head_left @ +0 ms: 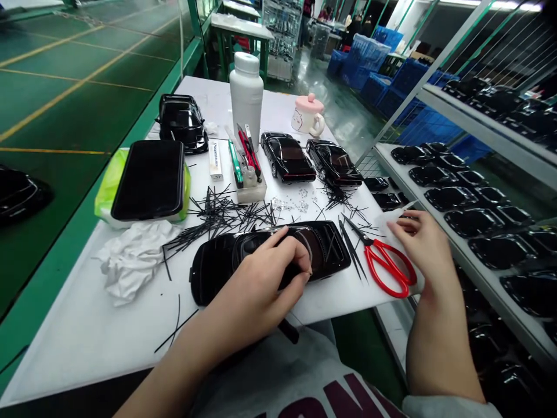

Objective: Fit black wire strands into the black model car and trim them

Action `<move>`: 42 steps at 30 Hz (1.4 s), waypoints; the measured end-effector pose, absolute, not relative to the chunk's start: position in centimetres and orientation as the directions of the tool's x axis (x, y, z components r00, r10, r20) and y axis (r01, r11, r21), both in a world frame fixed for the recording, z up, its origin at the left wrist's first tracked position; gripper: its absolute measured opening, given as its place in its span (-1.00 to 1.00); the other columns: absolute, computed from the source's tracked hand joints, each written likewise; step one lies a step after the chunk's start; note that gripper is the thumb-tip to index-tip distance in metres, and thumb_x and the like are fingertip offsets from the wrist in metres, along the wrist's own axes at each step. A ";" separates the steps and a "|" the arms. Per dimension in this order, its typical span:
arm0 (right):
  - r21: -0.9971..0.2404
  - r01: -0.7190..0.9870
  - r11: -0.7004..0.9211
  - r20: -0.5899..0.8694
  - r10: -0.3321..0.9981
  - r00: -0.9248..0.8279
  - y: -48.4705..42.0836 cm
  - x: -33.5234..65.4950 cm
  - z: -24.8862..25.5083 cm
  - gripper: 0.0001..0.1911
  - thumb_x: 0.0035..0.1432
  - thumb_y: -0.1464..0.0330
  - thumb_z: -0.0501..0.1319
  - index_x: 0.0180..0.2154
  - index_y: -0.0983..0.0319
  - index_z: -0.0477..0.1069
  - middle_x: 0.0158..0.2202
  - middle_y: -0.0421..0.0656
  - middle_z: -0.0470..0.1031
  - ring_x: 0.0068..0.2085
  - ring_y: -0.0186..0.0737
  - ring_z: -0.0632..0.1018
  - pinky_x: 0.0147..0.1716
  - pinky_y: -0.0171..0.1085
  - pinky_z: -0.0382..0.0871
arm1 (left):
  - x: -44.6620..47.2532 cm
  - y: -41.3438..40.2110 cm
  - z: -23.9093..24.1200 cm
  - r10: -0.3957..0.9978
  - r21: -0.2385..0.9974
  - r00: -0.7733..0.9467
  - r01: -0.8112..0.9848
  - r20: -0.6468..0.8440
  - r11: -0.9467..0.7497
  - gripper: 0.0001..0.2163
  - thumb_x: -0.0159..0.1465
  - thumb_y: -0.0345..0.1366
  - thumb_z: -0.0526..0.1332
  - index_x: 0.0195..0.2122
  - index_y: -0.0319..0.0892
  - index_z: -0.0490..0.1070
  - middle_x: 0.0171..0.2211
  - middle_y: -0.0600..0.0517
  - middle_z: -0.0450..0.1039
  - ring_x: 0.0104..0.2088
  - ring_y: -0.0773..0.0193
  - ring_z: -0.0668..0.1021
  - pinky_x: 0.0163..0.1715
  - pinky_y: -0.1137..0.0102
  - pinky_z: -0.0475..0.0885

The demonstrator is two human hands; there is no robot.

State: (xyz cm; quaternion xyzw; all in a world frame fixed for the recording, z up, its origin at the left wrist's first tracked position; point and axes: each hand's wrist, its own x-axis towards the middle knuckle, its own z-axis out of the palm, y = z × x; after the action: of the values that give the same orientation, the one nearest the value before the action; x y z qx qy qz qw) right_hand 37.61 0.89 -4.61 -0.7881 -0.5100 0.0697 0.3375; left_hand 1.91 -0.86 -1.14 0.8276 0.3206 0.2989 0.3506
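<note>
A glossy black toy car body (217,261) lies lengthwise on the white table (78,342) near its front edge. My left hand (265,284) grips it at the middle, fingers curled over its roof. My right hand (420,244) rests at the table's right edge, fingers bent and pinched on a thin white piece that I cannot make out. Red-handled scissors (385,264) lie just left of that hand, blades pointing up-left. Several thin black strips (221,212) are scattered behind the car body.
Two finished black model cars (289,155) (333,162) stand behind, with a white bottle (246,93), a tool holder (247,168), a pink-lidded mug (308,115) and another black car (181,122). A black tray (150,177) and crumpled cloth (130,258) lie left. Racks of black shells (474,191) stand right.
</note>
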 end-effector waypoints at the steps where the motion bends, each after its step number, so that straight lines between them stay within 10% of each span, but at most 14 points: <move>1: -0.588 0.763 -0.269 0.257 0.832 0.491 0.0 36.9 -4.3 -0.51 0.11 0.04 0.31 -0.05 0.23 0.42 -0.20 0.03 0.60 -0.23 0.00 0.60 -0.17 -0.02 0.44 | 2.0 -0.9 -1.2 0.746 0.773 0.607 0.323 0.273 -0.546 -0.86 0.40 -0.47 0.05 -0.19 -0.05 0.14 -0.27 0.18 0.41 -0.27 0.41 0.53 0.46 0.10 0.12; 10: -0.433 0.891 -0.138 0.100 0.975 0.200 -2.9 29.4 -4.6 -0.83 0.06 0.24 0.24 -0.50 0.15 0.34 -0.55 -0.23 0.42 -0.50 -0.20 0.43 -0.48 -0.23 0.14 | 2.4 -0.9 -1.0 0.736 0.758 0.627 0.344 0.254 -0.554 -0.86 0.44 -0.47 0.00 -0.21 -0.07 0.21 -0.28 0.13 0.42 -0.28 0.35 0.51 0.19 0.19 0.43; 15: -0.827 0.561 0.012 0.196 0.943 0.269 -4.3 29.4 -2.2 -0.87 0.17 0.24 0.33 -0.30 0.15 0.46 -0.54 -0.29 0.49 -0.62 -0.31 0.47 -0.63 -0.31 0.34 | 2.1 -1.1 -0.8 0.772 0.840 0.619 0.335 0.147 -0.428 -0.86 0.46 -0.46 0.01 -0.19 -0.06 0.22 -0.23 0.13 0.45 -0.23 0.36 0.54 -0.12 0.36 0.47; 23: -0.947 0.102 0.304 0.317 0.937 0.147 -6.8 24.1 -1.9 -0.80 0.18 0.52 0.39 -0.20 0.12 0.57 -0.19 -0.20 0.65 -0.13 -0.24 0.66 -0.11 -0.26 0.64 | 2.3 -1.3 -0.5 0.792 0.828 0.585 0.347 0.176 -0.440 -0.86 0.42 -0.50 0.07 -0.21 -0.10 0.25 -0.26 0.11 0.40 -0.24 0.37 0.48 -0.24 0.43 0.39; 36: -0.938 0.169 0.302 0.326 0.935 0.137 -6.2 23.5 -2.3 -0.81 0.16 0.55 0.39 -0.24 0.14 0.59 -0.29 -0.23 0.65 -0.27 -0.28 0.66 -0.23 -0.30 0.64 | 2.3 -1.4 -0.7 0.783 0.839 0.594 0.320 0.185 -0.441 -0.85 0.42 -0.51 0.06 -0.19 -0.10 0.26 -0.24 0.09 0.41 -0.21 0.35 0.50 -0.20 0.42 0.41; 42: -0.934 0.124 0.336 0.348 0.933 0.092 -6.7 23.5 -2.7 -0.78 0.16 0.56 0.38 -0.22 0.14 0.58 -0.29 -0.22 0.67 -0.27 -0.23 0.67 -0.23 -0.22 0.65 | 1.5 -1.4 -0.7 0.774 0.816 0.581 0.303 0.251 -0.493 -0.84 0.40 -0.52 0.06 -0.20 -0.07 0.24 -0.18 0.07 0.45 -0.13 0.31 0.53 0.20 0.23 0.38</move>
State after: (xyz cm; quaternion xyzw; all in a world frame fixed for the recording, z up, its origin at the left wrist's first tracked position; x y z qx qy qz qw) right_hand 23.46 -6.75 -2.71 -0.4586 -0.5763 0.3491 0.5793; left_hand 1.48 -1.38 -0.71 0.8054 0.3342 0.3125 0.3769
